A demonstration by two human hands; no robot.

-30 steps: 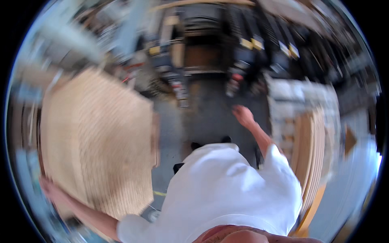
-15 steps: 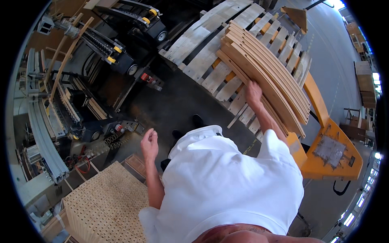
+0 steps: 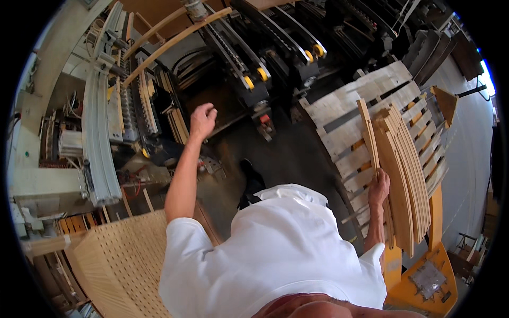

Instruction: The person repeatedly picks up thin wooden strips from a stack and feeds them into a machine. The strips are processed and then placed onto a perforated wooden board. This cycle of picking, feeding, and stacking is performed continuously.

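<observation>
My right hand (image 3: 379,187) is closed round a narrow wooden slat (image 3: 368,130) with small holes. That slat runs beside a stack of curved wooden slats (image 3: 398,175), its far end angled slightly away from them. Both lie over a slatted wooden pallet (image 3: 339,108) on the right. My left hand (image 3: 202,121) is raised in the air at the left, empty, with fingers loosely bent and a little apart. Beyond it is a machine with long rails and yellow rollers (image 3: 249,82); the hand appears to touch nothing.
A big block of stacked wood pieces with rows of holes (image 3: 138,246) stands at the near left. Grey metal profiles (image 3: 98,140) and two curved wooden strips (image 3: 177,47) belong to the machine area. An orange pallet truck (image 3: 424,281) reaches under the pallet.
The view has turned right, toward the machine. My right hand has drawn the slat slightly apart from the stack. My left arm has reached forward toward the machine.
</observation>
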